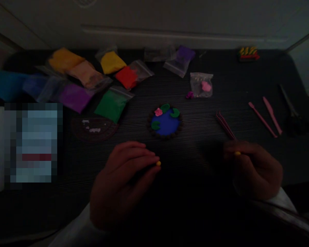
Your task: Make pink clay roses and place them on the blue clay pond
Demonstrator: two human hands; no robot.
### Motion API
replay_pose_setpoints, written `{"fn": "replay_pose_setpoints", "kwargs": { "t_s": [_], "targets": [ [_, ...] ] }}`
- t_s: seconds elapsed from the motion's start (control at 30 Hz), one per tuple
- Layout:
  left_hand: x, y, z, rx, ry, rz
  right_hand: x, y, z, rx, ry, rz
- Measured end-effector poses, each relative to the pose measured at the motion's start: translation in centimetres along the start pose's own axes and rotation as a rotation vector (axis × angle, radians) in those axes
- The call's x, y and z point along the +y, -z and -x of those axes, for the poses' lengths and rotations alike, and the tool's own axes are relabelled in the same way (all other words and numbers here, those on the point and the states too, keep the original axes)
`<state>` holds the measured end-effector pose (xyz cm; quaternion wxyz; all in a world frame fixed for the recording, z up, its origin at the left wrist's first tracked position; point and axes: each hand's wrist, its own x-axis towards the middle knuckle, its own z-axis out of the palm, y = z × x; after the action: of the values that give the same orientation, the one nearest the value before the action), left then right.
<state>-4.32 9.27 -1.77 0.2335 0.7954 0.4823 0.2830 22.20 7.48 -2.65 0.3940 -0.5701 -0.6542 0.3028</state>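
A small yellow clay ball (158, 163) is pinched between the thumb and fingertips of my left hand (126, 178). My right hand (257, 168) is closed, with another yellow clay bit (237, 154) between its thumb and forefinger. Pink tweezers (225, 124) lie just beyond the right hand; whether it touches their near end I cannot tell. Ahead of my left hand sits a round clay pond (167, 126), blue inside a dark beaded rim. It carries green lily pads (175, 112) and a pink flower (158, 112).
Bags of coloured clay, including green (111, 105), red (127, 77) and yellow (112, 62), spread across the back left. A small bag with pink clay (206, 86) lies beyond the pond. Pink modelling tools (272, 115) and scissors (293, 109) are at right. The light is dim.
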Motion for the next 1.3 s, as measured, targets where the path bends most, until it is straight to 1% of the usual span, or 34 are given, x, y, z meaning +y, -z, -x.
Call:
{"fn": "replay_pose_setpoints", "kwargs": {
  "t_s": [0.03,0.07,0.13,0.2,0.27,0.43,0.57,0.63,0.7,0.73,0.77,0.83,0.87,0.93,0.97,1.03,1.1,1.2,1.3],
  "targets": [
    [-0.2,0.0,0.1,-0.011,0.002,-0.006,-0.3,-0.4,-0.1,0.076,-0.074,-0.165],
    [-0.4,0.0,0.2,-0.022,0.006,-0.017,-0.7,-0.9,-0.3,0.105,-0.127,-0.34],
    [-0.8,-0.1,0.4,-0.029,0.015,-0.019,-1.4,-1.8,-0.8,0.082,-0.219,-0.646],
    [-1.2,-0.2,0.6,-0.023,0.036,-0.019,-1.9,-2.6,-1.4,0.055,-0.272,-0.826],
    [-1.5,-0.3,0.7,-0.013,0.052,-0.024,-2.3,-3.0,-1.7,0.025,-0.314,-0.897],
    [-1.3,-0.2,0.5,0.001,0.067,-0.035,-2.4,-3.3,-1.9,-0.014,-0.402,-0.866],
    [-1.1,-0.4,0.2,0.018,0.078,-0.093,-2.0,-3.4,-1.7,-0.02,-0.378,-0.873],
    [-1.2,-0.6,0.1,0.036,0.076,-0.131,-2.0,-3.2,-1.5,-0.025,-0.35,-0.787],
    [-1.2,-0.9,-0.1,0.057,0.064,-0.171,-2.0,-3.0,-1.4,-0.066,-0.309,-0.574],
    [-1.3,-1.0,-0.1,0.064,0.056,-0.192,-2.0,-2.9,-1.5,-0.115,-0.261,-0.424],
    [-1.3,-1.2,-0.1,0.064,0.048,-0.216,-2.0,-2.8,-1.7,-0.181,-0.186,-0.254],
    [-1.4,-1.3,-0.2,0.053,0.038,-0.256,-1.7,-2.9,-2.1,-0.31,0.05,0.1],
    [-1.4,-1.4,-0.1,0.043,0.039,-0.271,-1.5,-3.0,-2.3,-0.35,0.175,0.264],
    [-1.5,-1.5,-0.1,0.036,0.044,-0.288,-1.1,-3.4,-2.6,-0.375,0.362,0.502],
    [-1.6,-1.6,0.0,0.039,0.044,-0.292,-0.9,-3.6,-2.7,-0.378,0.409,0.572],
    [-1.7,-1.6,0.1,0.043,0.041,-0.293,-0.6,-3.9,-2.7,-0.384,0.446,0.62],
    [-1.8,-1.7,0.1,0.041,0.038,-0.291,-0.4,-3.8,-2.6,-0.394,0.439,0.616],
    [-1.9,-1.8,0.2,0.025,0.041,-0.295,-0.3,-3.3,-2.4,-0.402,0.416,0.593],
    [-1.9,-1.8,0.2,0.017,0.052,-0.302,-0.1,-2.7,-2.1,-0.421,0.448,0.566]
  ]
}}
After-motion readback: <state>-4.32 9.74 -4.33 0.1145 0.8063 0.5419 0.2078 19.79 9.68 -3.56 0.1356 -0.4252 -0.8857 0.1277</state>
